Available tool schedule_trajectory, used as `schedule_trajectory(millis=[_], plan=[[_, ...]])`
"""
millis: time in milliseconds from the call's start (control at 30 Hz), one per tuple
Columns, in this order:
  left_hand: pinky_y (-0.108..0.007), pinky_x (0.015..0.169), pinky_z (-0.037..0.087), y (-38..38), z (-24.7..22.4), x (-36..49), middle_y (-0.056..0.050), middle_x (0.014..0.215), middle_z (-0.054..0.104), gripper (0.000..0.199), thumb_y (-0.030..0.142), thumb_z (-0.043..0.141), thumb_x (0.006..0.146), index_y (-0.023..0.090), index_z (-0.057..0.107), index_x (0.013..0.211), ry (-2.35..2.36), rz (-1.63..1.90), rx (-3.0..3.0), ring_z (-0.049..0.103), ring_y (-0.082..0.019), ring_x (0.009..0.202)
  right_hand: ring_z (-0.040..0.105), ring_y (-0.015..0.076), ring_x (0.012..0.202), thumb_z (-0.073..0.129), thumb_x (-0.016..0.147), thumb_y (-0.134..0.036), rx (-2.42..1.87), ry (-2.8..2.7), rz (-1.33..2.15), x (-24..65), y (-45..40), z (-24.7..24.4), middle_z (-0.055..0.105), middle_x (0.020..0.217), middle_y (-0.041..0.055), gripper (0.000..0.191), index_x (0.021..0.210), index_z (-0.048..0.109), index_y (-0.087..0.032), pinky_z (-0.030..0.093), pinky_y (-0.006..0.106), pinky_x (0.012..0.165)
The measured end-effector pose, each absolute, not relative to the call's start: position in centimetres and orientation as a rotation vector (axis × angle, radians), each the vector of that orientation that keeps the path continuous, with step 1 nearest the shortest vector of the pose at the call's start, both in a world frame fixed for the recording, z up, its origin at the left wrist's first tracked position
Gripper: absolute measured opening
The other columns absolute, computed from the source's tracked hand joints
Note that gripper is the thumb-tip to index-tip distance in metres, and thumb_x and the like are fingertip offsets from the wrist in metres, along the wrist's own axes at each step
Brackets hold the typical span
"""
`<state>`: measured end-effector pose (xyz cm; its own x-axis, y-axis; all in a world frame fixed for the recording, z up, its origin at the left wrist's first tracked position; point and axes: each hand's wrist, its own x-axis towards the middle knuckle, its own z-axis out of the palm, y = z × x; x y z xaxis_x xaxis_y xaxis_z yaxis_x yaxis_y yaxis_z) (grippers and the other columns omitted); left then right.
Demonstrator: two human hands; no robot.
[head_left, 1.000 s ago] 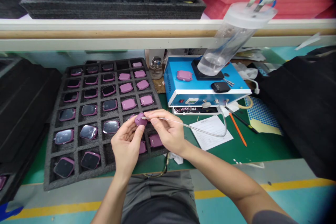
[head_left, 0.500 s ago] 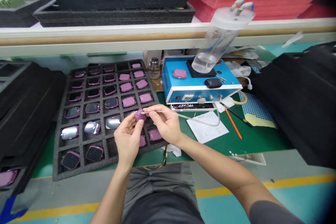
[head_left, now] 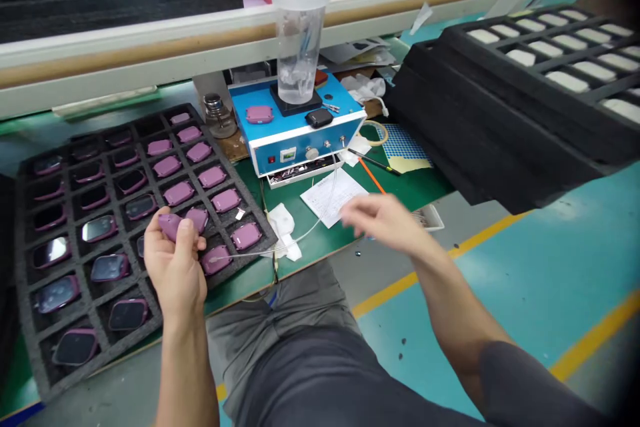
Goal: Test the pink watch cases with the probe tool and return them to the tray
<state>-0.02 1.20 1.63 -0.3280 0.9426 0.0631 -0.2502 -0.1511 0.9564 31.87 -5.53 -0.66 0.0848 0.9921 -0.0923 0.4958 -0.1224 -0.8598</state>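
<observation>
My left hand (head_left: 175,263) holds a purple watch case (head_left: 170,225) between thumb and fingers, above the dark foam tray (head_left: 83,293). That tray holds rows of purple cases, some with dark screens facing up. A thin clear tube (head_left: 295,238) runs from the blue machine (head_left: 300,130) to the tray, its end lying at a purple case (head_left: 216,259). My right hand (head_left: 377,219) is in the air over the table's front edge, blurred, its fingers bent; whether it holds anything is hidden.
On the blue machine stands a clear cylinder (head_left: 300,40) with bubbling liquid. A glass bottle (head_left: 219,117), white paper (head_left: 333,197), crumpled tissue (head_left: 284,230) and an orange stick (head_left: 373,175) lie around it. Black foam trays (head_left: 480,127) are stacked at the right.
The view has swung right. My right hand has left the purple case and moved right. The tube's end has come away from the held case and now lies on the tray.
</observation>
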Motion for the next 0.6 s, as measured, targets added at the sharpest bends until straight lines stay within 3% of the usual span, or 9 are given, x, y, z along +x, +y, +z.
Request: schedule_trajectory(millis=[67, 133, 233, 433, 600], plan=[[-0.016, 0.055, 0.045, 1.1, 1.7, 0.0, 0.003, 0.079, 0.060, 0.041, 0.034, 0.095, 0.071, 0.023, 0.067, 0.099, 1.117, 1.635, 0.929, 0.055, -0.008, 0.064, 0.074, 0.0220, 0.082, 0.068, 0.090, -0.035, -2.211, -1.235, 0.395, 36.5, -4.2, -2.1, 0.080, 0.100, 0.0107, 0.025, 0.105, 0.077, -0.018, 0.055, 0.033, 0.071], [-0.017, 0.060, 0.051, 0.8, 1.7, 0.0, -0.002, 0.090, 0.069, 0.041, 0.042, 0.093, 0.073, 0.022, 0.069, 0.100, 1.062, 1.609, 0.918, 0.065, -0.011, 0.075, 0.073, 0.0295, 0.101, 0.067, 0.090, -0.041, -2.582, -1.228, 0.367, 39.6, -2.7, -3.1, 0.078, 0.113, 0.0133, 0.032, 0.114, 0.075, -0.020, 0.054, 0.039, 0.081], [-0.021, 0.070, 0.057, -0.1, 1.9, -0.3, -0.008, 0.106, 0.073, 0.047, 0.052, 0.088, 0.077, 0.019, 0.074, 0.108, 0.946, 1.541, 0.784, 0.070, -0.016, 0.090, 0.074, 0.0328, 0.098, 0.061, 0.093, -0.041, -2.700, -1.423, 0.583, 41.3, -1.3, -3.5, 0.079, 0.105, 0.0139, 0.027, 0.096, 0.078, -0.021, 0.054, 0.041, 0.080], [-0.021, 0.065, 0.054, -1.1, 2.3, -1.0, -0.008, 0.095, 0.069, 0.036, 0.040, 0.052, 0.106, 0.013, 0.075, 0.111, 0.798, 1.422, 0.443, 0.062, -0.012, 0.077, 0.072, 0.0483, 0.108, 0.055, 0.087, -0.034, -2.786, -1.566, 0.538, 40.7, -0.3, -3.8, 0.074, 0.106, 0.0287, 0.023, 0.082, 0.074, -0.020, 0.055, 0.057, 0.081], [-0.022, 0.059, 0.049, -1.1, 2.3, -1.3, -0.009, 0.093, 0.066, 0.040, 0.032, 0.037, 0.110, 0.012, 0.072, 0.115, 0.754, 1.400, 0.335, 0.060, -0.013, 0.071, 0.074, 0.0437, 0.089, 0.051, 0.087, -0.041, -2.747, -1.477, 0.503, 42.1, -2.6, -5.6, 0.069, 0.077, 0.0198, 0.027, 0.064, 0.058, -0.031, 0.054, 0.055, 0.068]])
